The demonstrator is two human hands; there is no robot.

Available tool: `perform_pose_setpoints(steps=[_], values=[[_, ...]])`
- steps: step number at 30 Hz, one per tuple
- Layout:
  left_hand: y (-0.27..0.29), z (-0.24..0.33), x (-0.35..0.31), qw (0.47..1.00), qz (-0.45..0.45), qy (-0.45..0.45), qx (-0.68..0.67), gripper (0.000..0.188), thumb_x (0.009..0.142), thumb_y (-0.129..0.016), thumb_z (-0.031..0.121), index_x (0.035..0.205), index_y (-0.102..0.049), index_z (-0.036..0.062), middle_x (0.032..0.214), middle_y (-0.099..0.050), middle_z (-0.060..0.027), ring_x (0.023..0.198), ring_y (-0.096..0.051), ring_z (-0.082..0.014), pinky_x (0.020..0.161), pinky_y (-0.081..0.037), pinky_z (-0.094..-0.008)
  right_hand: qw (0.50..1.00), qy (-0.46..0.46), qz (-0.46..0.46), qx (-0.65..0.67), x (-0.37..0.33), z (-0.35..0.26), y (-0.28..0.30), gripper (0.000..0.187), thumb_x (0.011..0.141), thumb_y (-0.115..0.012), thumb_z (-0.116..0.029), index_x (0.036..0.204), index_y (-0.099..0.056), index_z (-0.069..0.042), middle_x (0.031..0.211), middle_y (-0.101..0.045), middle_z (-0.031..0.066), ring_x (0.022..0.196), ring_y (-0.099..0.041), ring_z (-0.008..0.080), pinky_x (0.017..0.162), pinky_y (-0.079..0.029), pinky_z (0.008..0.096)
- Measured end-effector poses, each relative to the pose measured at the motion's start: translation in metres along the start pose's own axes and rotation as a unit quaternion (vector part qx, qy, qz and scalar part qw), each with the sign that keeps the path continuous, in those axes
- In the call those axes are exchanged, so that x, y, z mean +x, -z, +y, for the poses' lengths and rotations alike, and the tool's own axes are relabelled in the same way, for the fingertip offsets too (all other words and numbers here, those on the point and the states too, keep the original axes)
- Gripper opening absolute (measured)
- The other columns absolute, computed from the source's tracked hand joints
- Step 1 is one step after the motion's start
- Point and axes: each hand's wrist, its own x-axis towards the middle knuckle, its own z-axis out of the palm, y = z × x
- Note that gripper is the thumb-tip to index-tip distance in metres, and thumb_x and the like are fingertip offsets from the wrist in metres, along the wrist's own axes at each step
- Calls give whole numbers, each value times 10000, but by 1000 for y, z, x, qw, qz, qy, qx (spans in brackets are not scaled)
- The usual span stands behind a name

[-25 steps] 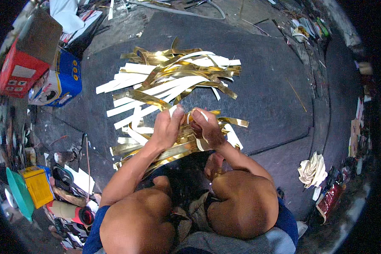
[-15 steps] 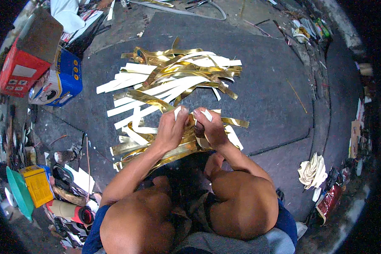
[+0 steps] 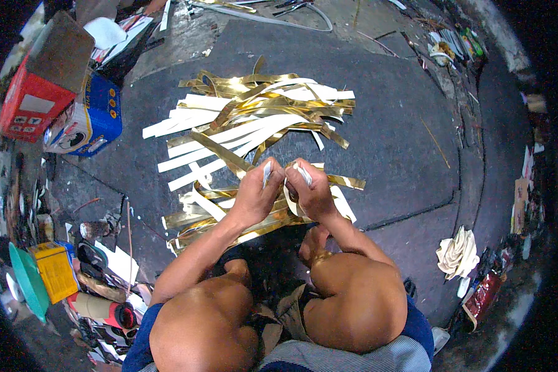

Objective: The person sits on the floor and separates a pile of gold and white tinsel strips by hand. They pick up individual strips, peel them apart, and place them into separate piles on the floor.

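My left hand (image 3: 257,195) and my right hand (image 3: 315,195) are close together in front of my knees, both closed with thumbs on top. A white end of a strip (image 3: 266,175) pokes out of the left fist, and another white end (image 3: 304,176) shows in the right one. Whether both belong to one strip I cannot tell. Beyond the hands lies a loose pile of gold-and-white strips (image 3: 254,127), glossy gold on one face and white on the other. More gold strips (image 3: 195,222) lie beneath my wrists, near my feet.
The strips lie on a dark floor sheet (image 3: 403,136). At the far left stand a red box (image 3: 37,102) and a blue box (image 3: 102,115). A yellow box (image 3: 54,271) and a green lid-like disc (image 3: 28,282) are at the near left. A crumpled cream cloth (image 3: 457,253) lies at the right.
Both fists have turned slightly, and the strip ends in them now point more upright. The gold strip beyond my left hand has shifted a little. The other strips have barely moved.
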Motion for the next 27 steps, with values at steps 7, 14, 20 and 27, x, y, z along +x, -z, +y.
perform_pose_setpoints(steps=[7,14,20,27], values=[[-6,0,-1,1000,23,6,5,376,1012,-445,367,829,-502,44,606,-471,-40,578,-445,-127,544,-393,-325,997,25,20,-63,-1,4,0,288,982,-472,-275,826,-511,-35,653,-503,61,622,-470,138,564,-409,317],[-2,7,0,999,-15,10,40,355,996,-491,352,832,-507,37,623,-488,-38,593,-457,-125,548,-400,-312,992,90,39,-77,1,7,0,261,989,-458,-221,797,-482,-47,635,-457,16,595,-420,99,538,-360,286],[7,9,2,995,-74,40,-49,304,999,-498,297,849,-515,33,679,-551,-56,638,-515,-127,583,-435,-315,989,123,22,-78,2,0,3,259,991,-460,-222,799,-491,-50,624,-442,4,584,-400,84,531,-340,274],[15,13,3,993,-114,21,34,233,1002,-479,227,878,-526,35,716,-564,-49,679,-532,-127,617,-444,-309,995,83,-27,-45,0,-11,7,279,989,-460,-252,807,-504,-45,631,-459,6,591,-407,89,542,-350,277]])
